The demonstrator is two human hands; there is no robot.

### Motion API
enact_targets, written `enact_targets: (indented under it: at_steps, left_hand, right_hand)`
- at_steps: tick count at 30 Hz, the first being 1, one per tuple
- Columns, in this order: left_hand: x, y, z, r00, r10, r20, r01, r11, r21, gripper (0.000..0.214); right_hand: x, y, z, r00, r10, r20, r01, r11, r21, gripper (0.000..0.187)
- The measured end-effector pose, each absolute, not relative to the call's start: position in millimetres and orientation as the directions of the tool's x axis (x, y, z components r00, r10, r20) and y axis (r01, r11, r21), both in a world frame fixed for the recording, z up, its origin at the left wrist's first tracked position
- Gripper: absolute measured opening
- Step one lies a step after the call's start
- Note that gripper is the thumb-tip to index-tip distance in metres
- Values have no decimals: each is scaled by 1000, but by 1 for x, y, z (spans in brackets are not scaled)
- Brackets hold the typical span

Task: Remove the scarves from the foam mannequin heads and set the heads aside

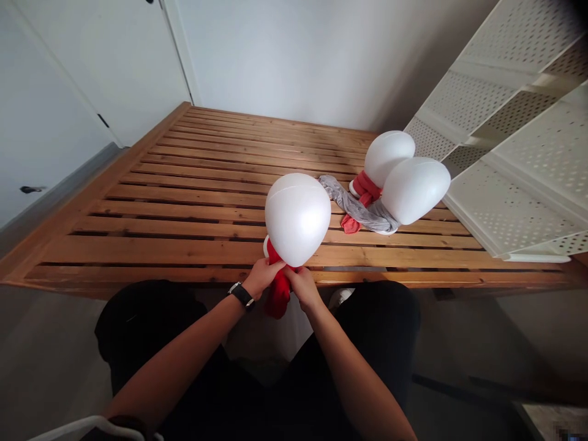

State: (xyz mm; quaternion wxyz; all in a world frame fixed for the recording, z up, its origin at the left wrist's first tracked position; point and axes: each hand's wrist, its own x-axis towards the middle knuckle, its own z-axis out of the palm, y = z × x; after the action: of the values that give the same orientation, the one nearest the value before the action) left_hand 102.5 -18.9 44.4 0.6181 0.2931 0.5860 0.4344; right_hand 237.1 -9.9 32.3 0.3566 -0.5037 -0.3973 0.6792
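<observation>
A white foam mannequin head (297,214) stands at the front edge of the slatted wooden bench, just ahead of my hands. Round its neck goes a red scarf (278,298), one end hanging down past the bench edge. My left hand (263,275), with a dark-strapped watch at the wrist, is closed on the scarf at the neck's left side. Close by on the right, my right hand (303,286) also grips the red cloth. The head partly covers the fingertips and the place where the scarf wraps.
Two more white heads stand at the right: the back one (389,153) wears a red scarf (365,185), the front one (416,190) a grey scarf (358,208) trailing left. White perforated shelving (500,184) borders the slatted bench (184,202). A wall rises behind.
</observation>
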Motion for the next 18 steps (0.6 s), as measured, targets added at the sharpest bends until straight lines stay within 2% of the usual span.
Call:
enact_targets:
  at_steps: [5, 12, 14, 18]
  left_hand:
    - [98, -13, 38, -86, 861, -501, -212, 476, 854, 23]
    - [90, -12, 40, -78, 912, -403, -18, 402, 915, 12]
    - [91, -13, 40, -124, 915, -383, -82, 375, 923, 12]
    - [93, -16, 42, -133, 916, -377, -366, 308, 878, 19]
  right_hand:
    - [238, -5, 23, -252, 848, -466, -145, -509, -848, 38]
    - [238, 1, 18, -134, 853, -504, -164, -520, -838, 33]
    - [239, 2, 19, -105, 862, -495, -166, -506, -846, 30]
    - [243, 4, 19, -64, 870, -489, -164, -492, -855, 26]
